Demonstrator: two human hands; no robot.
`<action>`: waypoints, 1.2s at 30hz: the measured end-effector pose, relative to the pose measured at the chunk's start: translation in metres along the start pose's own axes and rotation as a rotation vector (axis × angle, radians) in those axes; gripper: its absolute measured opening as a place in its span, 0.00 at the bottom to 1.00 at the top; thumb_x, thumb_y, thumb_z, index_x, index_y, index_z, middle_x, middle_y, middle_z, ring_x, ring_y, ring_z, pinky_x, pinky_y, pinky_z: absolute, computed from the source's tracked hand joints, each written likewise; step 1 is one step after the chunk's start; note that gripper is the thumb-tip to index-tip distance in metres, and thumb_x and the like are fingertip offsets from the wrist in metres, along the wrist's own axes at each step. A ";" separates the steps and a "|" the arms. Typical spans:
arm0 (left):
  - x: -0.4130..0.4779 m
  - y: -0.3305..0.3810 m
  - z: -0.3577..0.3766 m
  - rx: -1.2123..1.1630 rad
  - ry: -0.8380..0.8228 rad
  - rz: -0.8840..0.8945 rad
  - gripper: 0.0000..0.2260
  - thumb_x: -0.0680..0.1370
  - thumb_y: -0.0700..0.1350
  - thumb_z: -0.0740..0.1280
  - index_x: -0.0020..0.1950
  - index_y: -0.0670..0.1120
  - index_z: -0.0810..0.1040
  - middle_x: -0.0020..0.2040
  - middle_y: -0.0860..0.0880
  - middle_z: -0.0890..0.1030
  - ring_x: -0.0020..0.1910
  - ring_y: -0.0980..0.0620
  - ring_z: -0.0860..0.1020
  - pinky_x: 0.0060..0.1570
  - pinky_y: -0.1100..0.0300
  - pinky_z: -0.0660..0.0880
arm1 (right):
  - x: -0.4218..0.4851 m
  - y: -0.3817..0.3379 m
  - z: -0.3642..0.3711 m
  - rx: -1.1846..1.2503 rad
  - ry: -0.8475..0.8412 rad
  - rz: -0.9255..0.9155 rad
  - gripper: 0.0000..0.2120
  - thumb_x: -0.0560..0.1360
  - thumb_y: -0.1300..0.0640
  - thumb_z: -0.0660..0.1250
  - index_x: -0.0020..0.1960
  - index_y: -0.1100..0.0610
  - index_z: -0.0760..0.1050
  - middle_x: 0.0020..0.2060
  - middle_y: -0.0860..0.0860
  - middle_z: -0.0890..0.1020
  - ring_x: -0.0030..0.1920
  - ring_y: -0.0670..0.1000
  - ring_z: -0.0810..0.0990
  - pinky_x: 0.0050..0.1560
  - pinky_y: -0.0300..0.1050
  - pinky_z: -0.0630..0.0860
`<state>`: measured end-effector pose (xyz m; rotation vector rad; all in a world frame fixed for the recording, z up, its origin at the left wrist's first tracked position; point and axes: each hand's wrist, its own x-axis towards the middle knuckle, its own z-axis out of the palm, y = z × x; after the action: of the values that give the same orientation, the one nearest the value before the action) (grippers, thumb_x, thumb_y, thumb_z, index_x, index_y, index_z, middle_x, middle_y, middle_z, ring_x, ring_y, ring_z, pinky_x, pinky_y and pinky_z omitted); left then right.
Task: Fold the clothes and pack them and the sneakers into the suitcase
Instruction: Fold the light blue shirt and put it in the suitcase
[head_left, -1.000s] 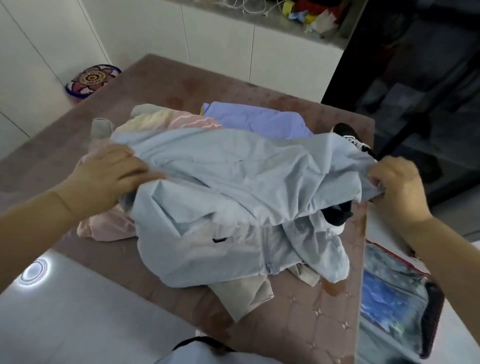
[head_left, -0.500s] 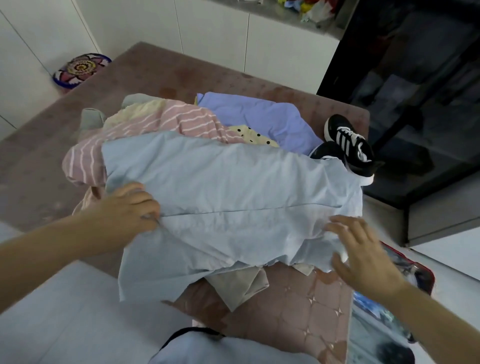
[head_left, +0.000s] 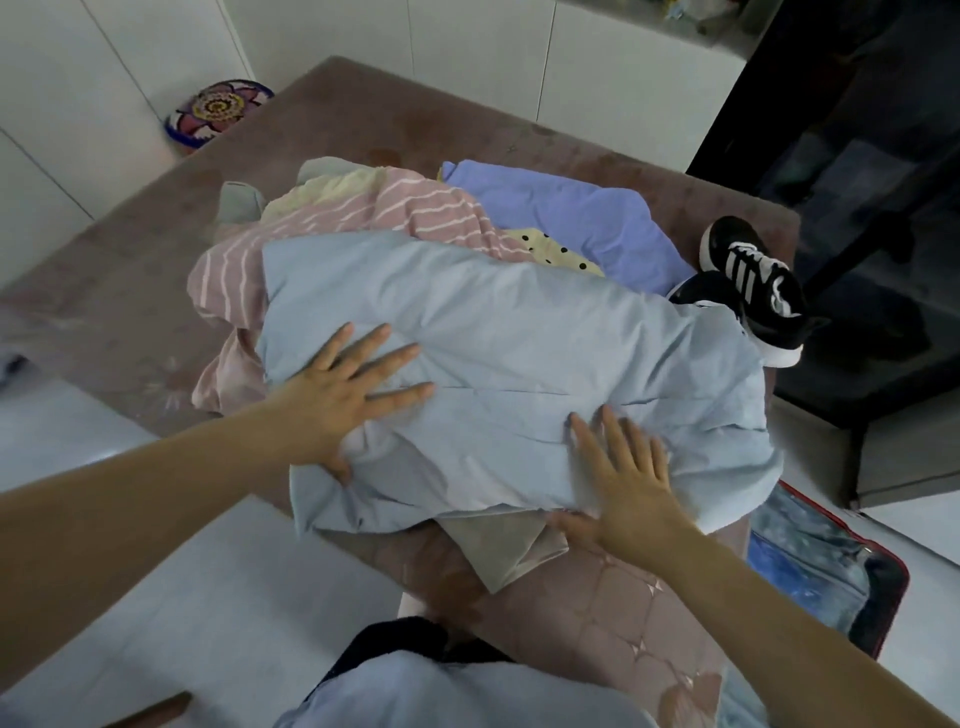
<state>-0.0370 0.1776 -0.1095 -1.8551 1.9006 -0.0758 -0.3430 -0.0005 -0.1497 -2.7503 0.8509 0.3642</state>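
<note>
– Red-edged suitcase (head_left: 826, 566) at your right side: is anything in it?
– It lies open beside the bed (head_left: 597, 613), and in the part I can see there are no clothes. Nearest to me a beige garment (head_left: 498, 545) sticks out from under the light blue shirt (head_left: 519, 332). My right grip (head_left: 623, 483) and my left grip (head_left: 343, 395) both lie flat on this shirt, fingers spread, pinching nothing.
– So how far are you?
– At the beginning, I judge. The shirt is spread out but not yet folded. Behind it the pink striped garment (head_left: 405, 213), the yellow dotted garment (head_left: 550, 252) and the lilac garment (head_left: 561, 208) lie crumpled, and the sneakers (head_left: 753, 280) wait at the far right edge of the bed. All of this is left to fold and pack.
</note>
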 end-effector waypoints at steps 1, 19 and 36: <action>0.000 -0.004 0.001 -0.014 0.013 -0.017 0.69 0.42 0.74 0.71 0.77 0.54 0.47 0.77 0.46 0.44 0.74 0.36 0.52 0.71 0.39 0.40 | 0.002 -0.006 -0.004 0.050 0.040 0.025 0.48 0.57 0.18 0.36 0.70 0.38 0.24 0.71 0.46 0.29 0.72 0.51 0.32 0.72 0.56 0.34; 0.051 -0.065 -0.025 -0.305 0.043 -0.211 0.33 0.76 0.66 0.47 0.73 0.59 0.31 0.76 0.50 0.34 0.74 0.38 0.37 0.70 0.42 0.34 | 0.076 0.017 -0.067 0.168 0.080 0.694 0.36 0.73 0.31 0.53 0.75 0.40 0.43 0.76 0.54 0.50 0.74 0.62 0.50 0.72 0.62 0.45; 0.045 -0.168 -0.037 -0.710 0.012 -0.186 0.19 0.68 0.55 0.74 0.49 0.45 0.74 0.44 0.47 0.75 0.45 0.46 0.74 0.42 0.56 0.68 | 0.069 -0.289 -0.005 0.444 0.207 0.217 0.44 0.74 0.39 0.61 0.76 0.51 0.36 0.74 0.54 0.49 0.73 0.59 0.49 0.73 0.56 0.51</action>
<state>0.1062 0.1106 -0.0290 -2.4757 1.8995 0.6020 -0.1202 0.1937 -0.1225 -2.3147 1.1298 -0.0731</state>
